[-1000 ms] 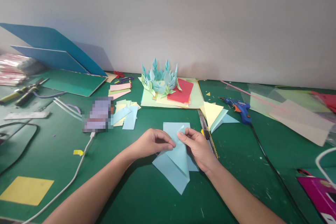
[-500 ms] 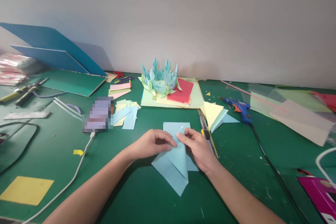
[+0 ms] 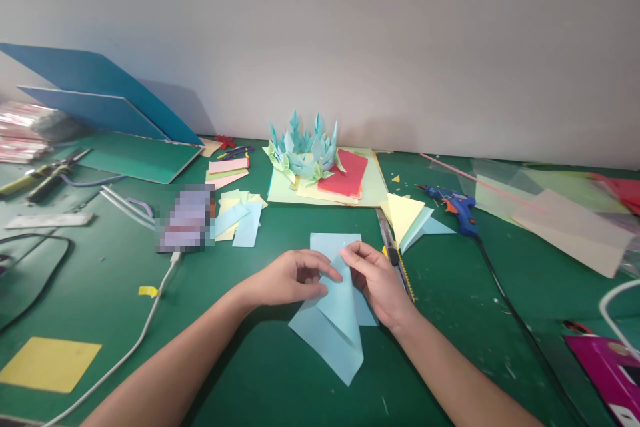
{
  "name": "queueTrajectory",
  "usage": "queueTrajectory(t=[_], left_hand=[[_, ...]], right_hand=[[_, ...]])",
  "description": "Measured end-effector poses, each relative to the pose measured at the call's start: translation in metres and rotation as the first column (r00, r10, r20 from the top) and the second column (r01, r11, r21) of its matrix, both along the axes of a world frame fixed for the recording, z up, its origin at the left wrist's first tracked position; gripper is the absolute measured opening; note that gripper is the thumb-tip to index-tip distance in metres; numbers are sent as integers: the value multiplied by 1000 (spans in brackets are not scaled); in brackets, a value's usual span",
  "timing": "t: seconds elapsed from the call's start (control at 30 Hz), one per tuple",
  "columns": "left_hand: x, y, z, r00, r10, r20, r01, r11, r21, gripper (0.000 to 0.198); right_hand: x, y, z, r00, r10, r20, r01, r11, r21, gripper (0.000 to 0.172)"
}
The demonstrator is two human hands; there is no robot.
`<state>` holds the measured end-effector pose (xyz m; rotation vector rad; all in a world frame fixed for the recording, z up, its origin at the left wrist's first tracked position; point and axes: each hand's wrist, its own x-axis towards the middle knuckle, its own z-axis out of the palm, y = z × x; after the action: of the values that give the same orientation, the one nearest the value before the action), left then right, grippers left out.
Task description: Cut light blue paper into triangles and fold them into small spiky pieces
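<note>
A light-blue sheet of paper, partly folded over itself, is held just above the table in front of me. The thumb and fingers of my right hand pinch its upper right edge. My left hand is at the left edge, its index finger lying across the paper and its thumb lower down; fingers beneath are hidden. One flap curls over, and a corner hangs down toward me. Further blue paper shows flat behind the hands. Close to my right hand lies a box cutter.
A blue-and-green folded-paper crown stands on stacked sheets at the back. Folded yellow and blue paper and a blue glue gun lie at right. A phone with a white cable and small paper pieces are at left.
The left index finger and thumb have shifted slightly right and down over the paper. The lower corner of the sheet has swung a little right and toward me.
</note>
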<state>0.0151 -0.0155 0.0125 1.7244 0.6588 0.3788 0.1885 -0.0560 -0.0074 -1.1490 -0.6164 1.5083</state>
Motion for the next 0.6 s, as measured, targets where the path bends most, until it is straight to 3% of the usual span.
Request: queueTrajectory(t=[0.6], left_hand=[[-1,-1,-3,997,-42,-58,43,999,14,35]], right_hand=[[0,1,-1,1000,-7,-28,6,1000,-22,35]])
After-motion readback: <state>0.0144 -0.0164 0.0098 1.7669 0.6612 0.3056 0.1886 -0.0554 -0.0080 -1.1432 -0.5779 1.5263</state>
